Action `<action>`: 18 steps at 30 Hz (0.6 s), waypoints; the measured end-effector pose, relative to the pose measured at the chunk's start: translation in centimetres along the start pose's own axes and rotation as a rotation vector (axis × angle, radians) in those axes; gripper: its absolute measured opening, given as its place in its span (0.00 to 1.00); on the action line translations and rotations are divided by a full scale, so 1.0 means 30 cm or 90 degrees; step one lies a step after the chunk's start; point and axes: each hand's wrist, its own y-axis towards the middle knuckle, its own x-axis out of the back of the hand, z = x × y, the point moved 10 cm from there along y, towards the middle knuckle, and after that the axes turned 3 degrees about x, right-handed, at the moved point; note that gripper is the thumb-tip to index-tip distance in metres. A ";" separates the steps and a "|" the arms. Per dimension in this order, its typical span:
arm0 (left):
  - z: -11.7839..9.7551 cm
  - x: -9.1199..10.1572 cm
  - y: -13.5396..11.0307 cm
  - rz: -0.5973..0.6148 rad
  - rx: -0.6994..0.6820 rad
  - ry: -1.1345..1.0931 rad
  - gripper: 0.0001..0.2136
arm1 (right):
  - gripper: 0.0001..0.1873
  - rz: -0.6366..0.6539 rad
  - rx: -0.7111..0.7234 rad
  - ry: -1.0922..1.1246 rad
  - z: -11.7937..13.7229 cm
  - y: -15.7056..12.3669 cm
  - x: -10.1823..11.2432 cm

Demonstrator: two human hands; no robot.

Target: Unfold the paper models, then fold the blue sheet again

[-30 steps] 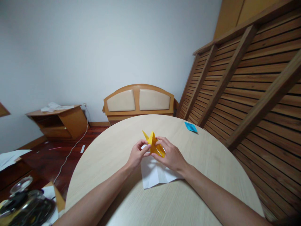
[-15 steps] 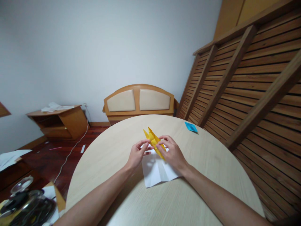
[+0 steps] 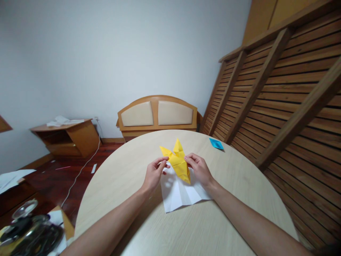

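A yellow folded paper figure [image 3: 179, 165], with two pointed flaps at its far end, is held up between my hands. My left hand [image 3: 155, 172] pinches its left edge between thumb and fingers. On the opposite side, my right hand [image 3: 199, 168] grips the right edge the same way. Beneath the figure, a creased white sheet of paper [image 3: 176, 195] lies on the round table [image 3: 119, 185]; its far part is hidden by the yellow paper and my hands.
A small blue folded paper [image 3: 216, 144] rests near the table's far right edge. Beyond stands a padded headboard [image 3: 156, 97]. A slatted wooden frame [image 3: 266, 103] leans along the right. At left are a low cabinet [image 3: 87, 140] and a white cable [image 3: 80, 174] on the floor.
The yellow paper has turned from nearly edge-on to showing its broad face, and its two points have spread apart. My right hand has shifted slightly right, onto its edge.
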 end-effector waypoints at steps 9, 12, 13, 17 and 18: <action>-0.016 -0.024 -0.017 0.020 -0.027 -0.024 0.25 | 0.24 -0.038 -0.040 0.025 -0.049 0.003 0.015; -0.008 -0.058 -0.023 0.080 -0.010 -0.025 0.29 | 0.25 -0.010 -0.038 -0.011 -0.046 -0.002 0.000; -0.001 -0.075 -0.027 0.112 0.000 -0.029 0.30 | 0.25 0.003 -0.041 -0.021 -0.047 -0.004 -0.008; 0.023 -0.112 -0.040 0.170 0.027 -0.053 0.30 | 0.23 0.035 -0.073 0.010 -0.071 -0.015 -0.035; 0.029 -0.112 -0.041 0.167 0.035 -0.055 0.29 | 0.23 0.042 -0.081 0.028 -0.080 -0.016 -0.042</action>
